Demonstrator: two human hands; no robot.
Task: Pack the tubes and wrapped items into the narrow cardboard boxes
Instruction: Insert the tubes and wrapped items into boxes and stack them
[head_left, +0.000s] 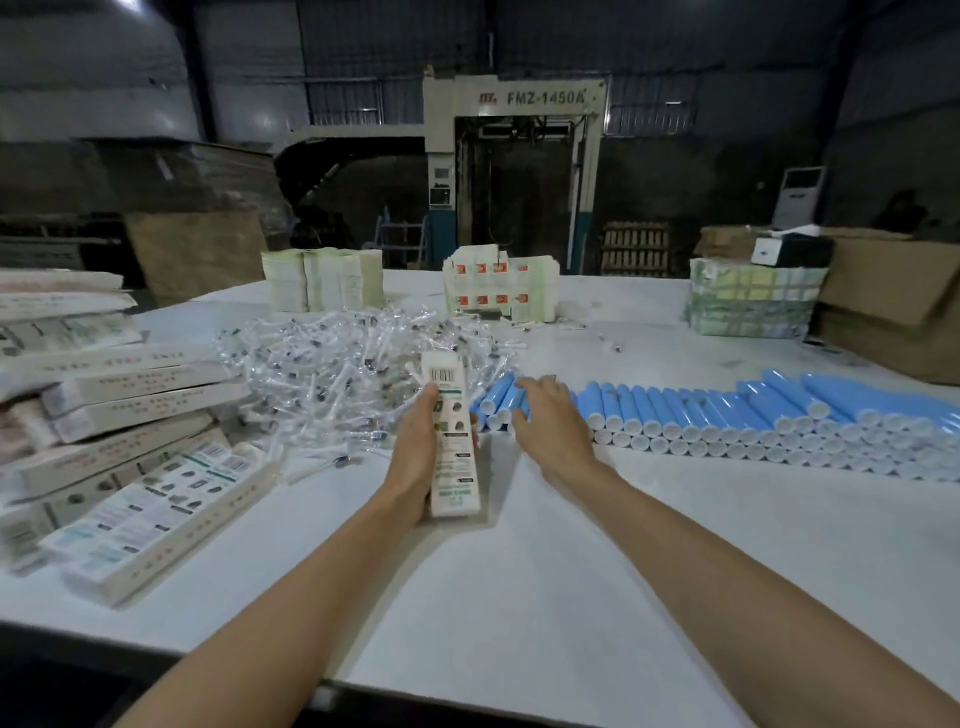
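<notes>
My left hand grips a narrow white cardboard box, held lengthwise above the white table, its barcode end pointing away from me. My right hand reaches forward with fingers spread, its fingertips on the left end of a long stacked row of blue tubes with white caps. A heap of clear-wrapped small items lies just beyond the box, left of the tubes.
Filled narrow boxes are piled at the left on the white table. Stacks of flat box blanks and a strapped bundle stand at the back. Brown cartons sit at the far right. A large machine stands behind.
</notes>
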